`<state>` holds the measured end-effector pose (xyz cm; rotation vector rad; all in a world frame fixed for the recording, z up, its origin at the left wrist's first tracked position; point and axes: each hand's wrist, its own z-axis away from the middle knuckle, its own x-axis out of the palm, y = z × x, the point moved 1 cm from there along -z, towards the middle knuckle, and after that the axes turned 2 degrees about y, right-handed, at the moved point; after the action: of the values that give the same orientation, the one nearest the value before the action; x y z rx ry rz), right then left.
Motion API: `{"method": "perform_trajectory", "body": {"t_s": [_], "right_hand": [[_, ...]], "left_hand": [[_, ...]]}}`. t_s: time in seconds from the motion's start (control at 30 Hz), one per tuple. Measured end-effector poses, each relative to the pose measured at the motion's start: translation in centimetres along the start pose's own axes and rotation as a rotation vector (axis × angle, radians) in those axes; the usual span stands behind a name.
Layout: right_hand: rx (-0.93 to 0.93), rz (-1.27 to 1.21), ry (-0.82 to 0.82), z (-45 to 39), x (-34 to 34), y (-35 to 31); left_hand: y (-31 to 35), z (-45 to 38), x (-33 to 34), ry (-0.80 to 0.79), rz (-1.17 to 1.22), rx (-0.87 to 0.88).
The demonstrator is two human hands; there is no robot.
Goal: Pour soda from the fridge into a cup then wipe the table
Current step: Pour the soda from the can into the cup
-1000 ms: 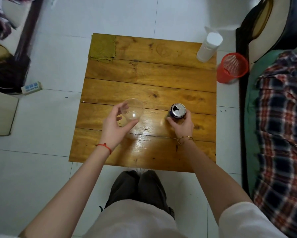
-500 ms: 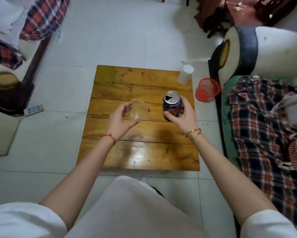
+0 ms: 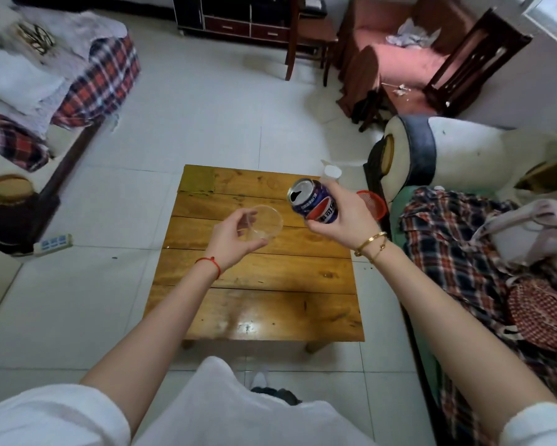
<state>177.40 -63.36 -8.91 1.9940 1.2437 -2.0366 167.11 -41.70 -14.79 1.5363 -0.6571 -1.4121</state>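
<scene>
Raised off the table, right hand [image 3: 344, 217] grips the can [image 3: 314, 201] (tilted); left hand [image 3: 230, 239] holds the clear cup [image 3: 266, 222].

Cup [image 3: 264, 222] in left hand [image 3: 235, 238], above the desk [image 3: 254, 284]. Can [image 3: 314, 201] in right hand [image 3: 344, 217], just right of the cup, tilted toward it. Bottle [image 3: 332, 172] and basket [image 3: 372, 204] beyond the right hand.
</scene>
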Motion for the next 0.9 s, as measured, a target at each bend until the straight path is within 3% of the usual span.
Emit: {"method": "perform_trajectory", "body": {"t_s": [0.9], "right_hand": [[-0.06,0.386,-0.067,-0.7,-2.3,-4.7]], "left_hand": [[0.6,1.8,-0.8,0.014,0.035,-0.01]]}}
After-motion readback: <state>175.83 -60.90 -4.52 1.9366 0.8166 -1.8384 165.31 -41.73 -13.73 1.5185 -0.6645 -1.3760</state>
